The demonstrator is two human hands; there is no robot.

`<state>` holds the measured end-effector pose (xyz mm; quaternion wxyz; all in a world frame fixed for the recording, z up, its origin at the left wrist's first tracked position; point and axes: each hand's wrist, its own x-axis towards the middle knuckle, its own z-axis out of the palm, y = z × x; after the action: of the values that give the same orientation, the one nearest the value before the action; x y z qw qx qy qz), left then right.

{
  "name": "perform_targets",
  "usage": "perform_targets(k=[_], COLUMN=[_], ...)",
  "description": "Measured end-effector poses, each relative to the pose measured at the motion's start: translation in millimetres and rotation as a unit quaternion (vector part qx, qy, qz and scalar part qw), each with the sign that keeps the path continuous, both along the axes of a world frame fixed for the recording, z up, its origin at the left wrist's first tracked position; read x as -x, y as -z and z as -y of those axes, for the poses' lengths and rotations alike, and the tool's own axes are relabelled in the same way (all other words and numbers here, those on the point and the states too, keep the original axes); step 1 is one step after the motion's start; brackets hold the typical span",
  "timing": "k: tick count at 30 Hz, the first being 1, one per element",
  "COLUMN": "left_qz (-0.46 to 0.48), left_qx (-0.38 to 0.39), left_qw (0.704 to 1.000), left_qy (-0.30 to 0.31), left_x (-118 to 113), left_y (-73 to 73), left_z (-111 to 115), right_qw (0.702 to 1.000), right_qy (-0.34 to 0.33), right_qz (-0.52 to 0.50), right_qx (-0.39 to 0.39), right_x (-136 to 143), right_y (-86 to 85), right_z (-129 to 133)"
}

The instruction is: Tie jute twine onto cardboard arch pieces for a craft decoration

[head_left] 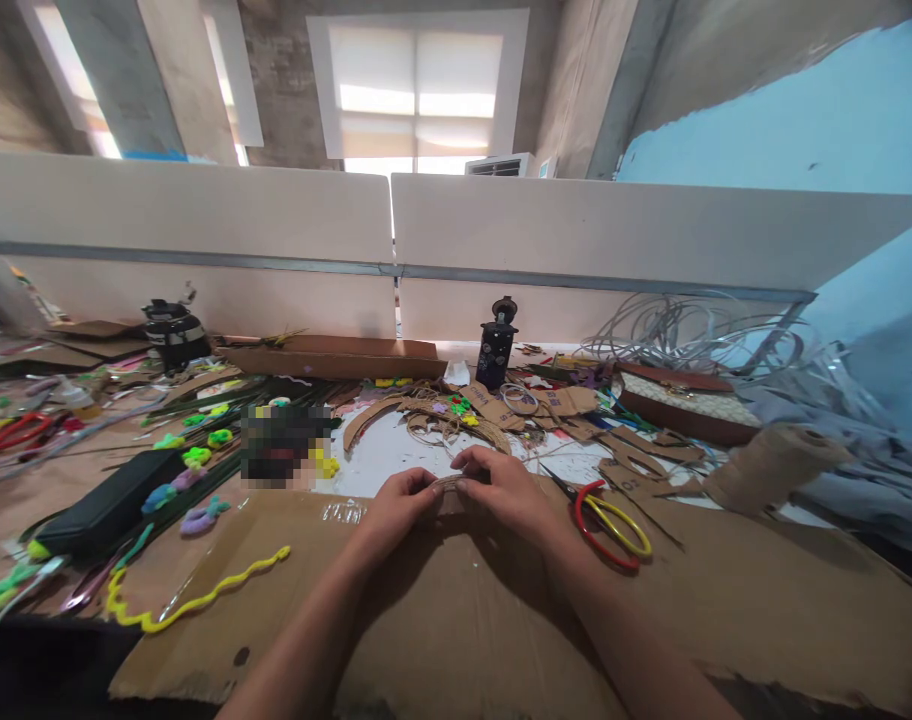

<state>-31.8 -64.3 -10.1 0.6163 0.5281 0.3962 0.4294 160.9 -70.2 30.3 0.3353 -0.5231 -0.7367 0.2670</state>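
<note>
My left hand (pixel 405 505) and my right hand (pixel 501 488) meet over the front sheet of cardboard (pixel 456 620). Between their fingertips is a small curved strip of brown cardboard (pixel 452 495), pinched from both sides. Part of the strip is covered by my fingers. Just right of my right hand lie scissors (pixel 613 528) with one red and one yellow handle loop. Beyond my hands sits a curved cardboard arc (pixel 370 425), with small coloured flower shapes (pixel 463 405) near it.
A dark bottle (pixel 497 350) with its lid up stands at the back. To the right are a twine cone (pixel 778 465) and a patterned bag (pixel 685 400). At left lie a black case (pixel 115 500) and a yellow fuzzy stem (pixel 201 600). A white partition (pixel 613 225) bounds the table.
</note>
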Motion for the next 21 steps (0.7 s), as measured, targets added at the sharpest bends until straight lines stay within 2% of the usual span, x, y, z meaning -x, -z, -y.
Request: perform_targets(k=[6, 13, 21], left_qz=[-0.056, -0.058, -0.1], left_qx=[-0.042, -0.037, -0.058], left_qw=[0.997, 0.998, 0.993], left_qy=[0.016, 0.001, 0.031], left_x=[2, 1, 4], left_y=[-7.5, -11.1, -14.9], left_z=[-1, 3, 2], right_qw=[1.0, 1.0, 0.999], right_qy=[-0.016, -0.022, -0.036], right_qz=[-0.008, -0.011, -0.022], right_qx=[0.009, 0.018, 0.012], right_x=[6, 4, 6], right_y=[0.4, 3.5, 3.5], right_z=[2, 1, 2])
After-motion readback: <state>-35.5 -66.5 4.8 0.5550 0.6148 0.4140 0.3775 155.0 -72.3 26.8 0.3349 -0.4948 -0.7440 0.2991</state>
